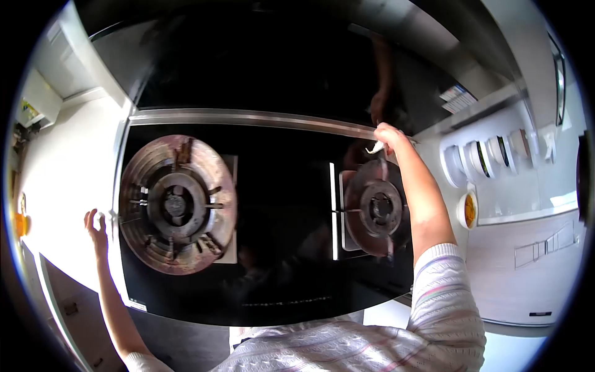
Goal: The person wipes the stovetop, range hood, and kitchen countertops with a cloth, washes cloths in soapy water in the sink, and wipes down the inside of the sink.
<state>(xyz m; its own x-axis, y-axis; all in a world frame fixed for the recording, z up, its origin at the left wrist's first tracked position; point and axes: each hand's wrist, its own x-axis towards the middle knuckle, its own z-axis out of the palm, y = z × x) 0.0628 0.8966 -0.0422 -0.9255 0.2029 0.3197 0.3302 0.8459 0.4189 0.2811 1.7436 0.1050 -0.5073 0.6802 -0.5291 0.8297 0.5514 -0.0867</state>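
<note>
My right hand (388, 135) is closed on a crumpled white wipe (376, 147) at the back right of the black glass gas hob (282, 211), just behind the smaller burner (375, 208). Whether the wipe is paper or cloth I cannot tell. Over the white counter, beside the hob's left edge, is my left hand (95, 230). Its fingers are curled around a small whitish bit that blends into the bright counter. Closest to that hand is the larger burner (176, 204), with a wide, stained metal ring.
A metal strip (248, 118) runs along the hob's back edge, below a dark glossy panel (248, 68). White counter (68, 161) lies to the left. Several stacked dishes (486, 158) stand in a rack at right, near a bowl of orange-yellow stuff (468, 209).
</note>
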